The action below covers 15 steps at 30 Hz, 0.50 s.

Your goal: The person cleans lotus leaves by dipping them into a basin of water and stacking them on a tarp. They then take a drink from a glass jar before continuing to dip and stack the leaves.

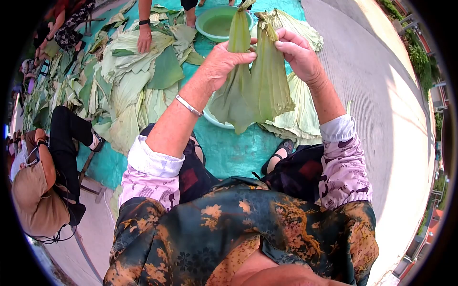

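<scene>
A broad, pleated green leaf point(271, 90) hangs upright in front of me, split in two toward its top. My left hand point(224, 64) is closed round its left strip, thumb laid across the front. The fingertips of my right hand point(300, 55) pinch the top of the right-hand part, near its browned, gathered end. Below the leaf, a pale basin point(213, 119) shows only part of its rim. More pale leaves point(303, 112) lie spread behind and to the right of the held one.
A wide heap of leaves point(133, 86) covers the turquoise sheet point(229, 155) on the left. Another person's hand point(144, 39) reaches onto it. A green basin point(202, 24) of cloudy liquid stands ahead. A seated person point(43, 190) is at left; grey pavement point(362, 86) runs along the right.
</scene>
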{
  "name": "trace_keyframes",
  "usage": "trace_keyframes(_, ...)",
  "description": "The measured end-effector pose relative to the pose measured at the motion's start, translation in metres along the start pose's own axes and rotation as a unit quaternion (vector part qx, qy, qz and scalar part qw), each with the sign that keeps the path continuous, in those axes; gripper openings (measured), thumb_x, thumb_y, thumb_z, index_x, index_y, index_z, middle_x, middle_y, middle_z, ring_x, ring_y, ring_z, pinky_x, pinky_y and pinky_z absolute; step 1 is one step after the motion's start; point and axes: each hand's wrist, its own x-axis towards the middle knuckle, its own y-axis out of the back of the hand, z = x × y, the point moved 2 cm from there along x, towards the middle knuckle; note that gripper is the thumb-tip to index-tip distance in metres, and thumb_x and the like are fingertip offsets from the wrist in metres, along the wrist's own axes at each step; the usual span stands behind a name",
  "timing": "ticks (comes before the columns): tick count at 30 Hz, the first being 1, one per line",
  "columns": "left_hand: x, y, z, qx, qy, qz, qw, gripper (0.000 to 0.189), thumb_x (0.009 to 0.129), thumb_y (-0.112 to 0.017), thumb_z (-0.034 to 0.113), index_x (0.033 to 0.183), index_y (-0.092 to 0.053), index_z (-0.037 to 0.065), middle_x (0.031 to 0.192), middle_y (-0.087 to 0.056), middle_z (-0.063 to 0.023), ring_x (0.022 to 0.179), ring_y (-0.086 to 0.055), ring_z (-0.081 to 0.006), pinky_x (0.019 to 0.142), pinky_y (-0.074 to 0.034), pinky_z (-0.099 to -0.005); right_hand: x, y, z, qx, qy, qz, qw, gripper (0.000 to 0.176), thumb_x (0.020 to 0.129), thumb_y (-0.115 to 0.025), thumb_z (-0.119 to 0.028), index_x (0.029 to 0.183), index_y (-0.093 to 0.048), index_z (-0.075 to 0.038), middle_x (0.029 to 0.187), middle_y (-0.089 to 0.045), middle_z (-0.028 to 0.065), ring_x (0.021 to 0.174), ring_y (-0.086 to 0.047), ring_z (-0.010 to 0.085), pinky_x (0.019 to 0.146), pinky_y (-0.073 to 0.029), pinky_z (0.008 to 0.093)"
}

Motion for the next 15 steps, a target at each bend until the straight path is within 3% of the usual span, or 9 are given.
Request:
trace_keyframes(4, 0.002, 0.000, -0.003, -0.059, 0.036, -0.035, 0.997, 0.042, 0.074, -0.072, 0.004, 0.113, -0.057, 0.003, 0.106, -0.061, -0.0041, 0.099, -0.055, -0.0141, 0.089, -0.044, -0.0296, -0.001, -0.005, -0.004, 0.042, -0.006, -0.043, 0.998, 0.012, 0.084, -0.053, -0.014, 0.094, -0.057, -0.008, 0.084, -0.056, -0.0041, 0.078, -0.052, 0.0041, 0.073, -0.043, 0.0212)
trace_keyframes(7, 0.003, 0.002, -0.005, 0.004, -0.001, -0.056, 0.998, 0.040, 0.078, -0.069, 0.008, 0.115, -0.056, 0.003, 0.107, -0.061, -0.0033, 0.097, -0.057, -0.0123, 0.088, -0.044, -0.0280, -0.001, -0.004, -0.005, 0.059, -0.005, -0.066, 0.996, 0.012, 0.085, -0.053, -0.015, 0.094, -0.057, -0.008, 0.085, -0.057, -0.0039, 0.079, -0.053, 0.0047, 0.074, -0.044, 0.0217)
trace_keyframes(15, 0.000, 0.008, 0.006, 0.056, 0.006, -0.010, 0.998, 0.035, 0.078, -0.070, 0.010, 0.111, -0.059, 0.005, 0.102, -0.062, -0.0017, 0.094, -0.056, -0.0115, 0.087, -0.044, -0.0281, -0.002, 0.005, -0.003, 0.047, -0.017, -0.086, 0.995, 0.013, 0.085, -0.052, -0.013, 0.096, -0.056, -0.008, 0.088, -0.058, -0.0035, 0.082, -0.054, 0.0052, 0.077, -0.043, 0.0221)
